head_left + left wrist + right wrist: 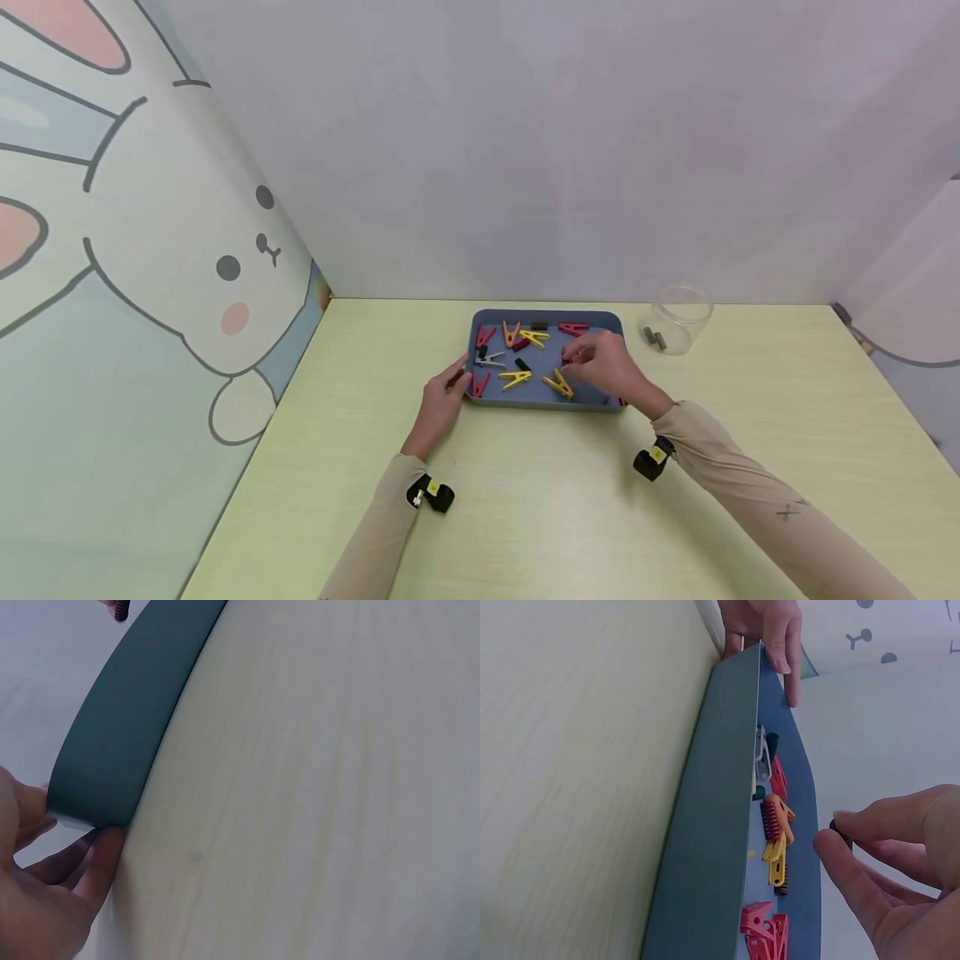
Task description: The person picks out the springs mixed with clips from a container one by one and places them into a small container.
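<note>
A blue-grey tray [540, 406] lies on the table, holding red clips [573, 328], yellow clips [516, 379], an orange clip [511, 335] and a grey clip [491, 361]. Among them are small springs, one of them black [522, 364]. With thumb and fingers on either side of the rim, my left hand [441, 402] grips the tray's left end. My right hand [606, 367] is above the right part of the tray, pinching a small dark spring [843, 835] between thumb and forefinger; its coils also show in the left wrist view [121, 609].
A clear plastic tub [686, 317] stands right of the tray, with a greenish spring [649, 335] and a brownish spring [660, 341] in it. Behind the table rises a pale wall [525, 167]; a wall with a rabbit drawing [187, 250] is on the left.
</note>
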Tool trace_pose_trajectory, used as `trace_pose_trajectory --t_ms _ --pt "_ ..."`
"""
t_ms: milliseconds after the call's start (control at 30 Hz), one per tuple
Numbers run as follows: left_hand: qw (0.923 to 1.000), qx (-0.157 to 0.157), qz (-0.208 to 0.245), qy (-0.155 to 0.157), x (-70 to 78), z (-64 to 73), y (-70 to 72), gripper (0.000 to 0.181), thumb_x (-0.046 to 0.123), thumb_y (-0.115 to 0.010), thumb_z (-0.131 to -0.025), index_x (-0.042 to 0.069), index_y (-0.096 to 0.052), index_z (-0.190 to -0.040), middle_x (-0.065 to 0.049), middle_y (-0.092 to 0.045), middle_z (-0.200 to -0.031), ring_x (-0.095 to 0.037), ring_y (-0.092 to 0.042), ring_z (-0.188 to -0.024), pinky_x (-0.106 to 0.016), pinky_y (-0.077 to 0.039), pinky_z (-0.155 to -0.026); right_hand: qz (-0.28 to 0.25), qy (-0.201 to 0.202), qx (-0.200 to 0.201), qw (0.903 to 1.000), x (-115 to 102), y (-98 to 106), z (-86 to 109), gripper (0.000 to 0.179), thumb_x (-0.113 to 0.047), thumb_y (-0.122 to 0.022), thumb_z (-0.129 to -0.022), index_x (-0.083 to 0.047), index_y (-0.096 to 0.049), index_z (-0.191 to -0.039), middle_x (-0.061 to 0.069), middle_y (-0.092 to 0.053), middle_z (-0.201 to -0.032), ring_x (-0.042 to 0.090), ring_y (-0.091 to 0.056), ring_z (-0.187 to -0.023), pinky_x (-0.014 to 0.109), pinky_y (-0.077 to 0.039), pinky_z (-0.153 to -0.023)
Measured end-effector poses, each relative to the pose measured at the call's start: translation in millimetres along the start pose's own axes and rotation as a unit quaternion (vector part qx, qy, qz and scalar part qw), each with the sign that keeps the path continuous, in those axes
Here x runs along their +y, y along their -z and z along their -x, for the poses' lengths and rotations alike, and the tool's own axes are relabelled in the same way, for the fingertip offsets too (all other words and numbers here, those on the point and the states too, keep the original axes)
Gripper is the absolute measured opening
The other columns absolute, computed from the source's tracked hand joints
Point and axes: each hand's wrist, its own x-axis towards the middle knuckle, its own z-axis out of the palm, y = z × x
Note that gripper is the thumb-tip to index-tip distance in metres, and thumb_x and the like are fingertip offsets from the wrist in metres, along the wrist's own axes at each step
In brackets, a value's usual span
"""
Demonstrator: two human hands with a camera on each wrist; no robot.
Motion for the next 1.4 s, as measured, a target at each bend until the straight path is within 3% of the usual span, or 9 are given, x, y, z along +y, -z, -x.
trace_pose_trajectory --t_ms 400,700,933,1400 --pt "1.0000 0.000 0.000 0.001 -0.6 0.0 0.1 0.041 0.025 -0.051 -0.099 0.018 -0.051 -0.139 -0.009 -0.061 -0.118 -0.018 -0.055 -0.107 -0.039 -0.044 -0.092 0.005 0.025 -0.008 0.9996 2 12 0.9 0.015 -0.002 -0.074 -0.079 0.002 -0.071 -0.094 0.008 -0.068 -0.081 0.018 -0.064 -0.059 0.030 -0.052 -0.056" --pt "1.0000 -0.001 0.002 -0.002 1.2 1.3 2.0 0.041 0.025 -0.051 -0.099 0.017 -0.050 -0.140 -0.010 -0.061 -0.119 -0.019 -0.054 -0.109 -0.040 -0.043 -0.093 -0.019 0.008 -0.008 0.9998 0 21 3.4 0.017 -0.002 -0.073 -0.080 0.006 -0.069 -0.096 0.012 -0.067 -0.080 0.028 -0.066 -0.064 0.041 -0.054 -0.059" --pt "1.0000 0.000 0.002 0.002 2.1 2.6 2.8 0.041 0.024 -0.052 -0.099 0.018 -0.051 -0.139 -0.009 -0.061 -0.119 -0.019 -0.054 -0.109 -0.040 -0.044 -0.094 -0.026 -0.008 -0.006 0.9996 -2 27 6.0 0.017 -0.001 -0.072 -0.081 0.006 -0.069 -0.097 0.017 -0.065 -0.092 0.029 -0.066 -0.068 0.048 -0.053 -0.064" --pt "1.0000 0.004 0.005 -0.007 1.5 3.1 2.5 0.041 0.024 -0.052 -0.099 0.017 -0.051 -0.139 -0.010 -0.060 -0.121 -0.020 -0.053 -0.112 -0.041 -0.042 -0.095 0.029 -0.008 0.017 0.9994 0 38 7.4 0.014 -0.006 -0.074 -0.081 0.001 -0.071 -0.093 0.013 -0.068 -0.086 0.031 -0.066 -0.064 0.033 -0.052 -0.054"
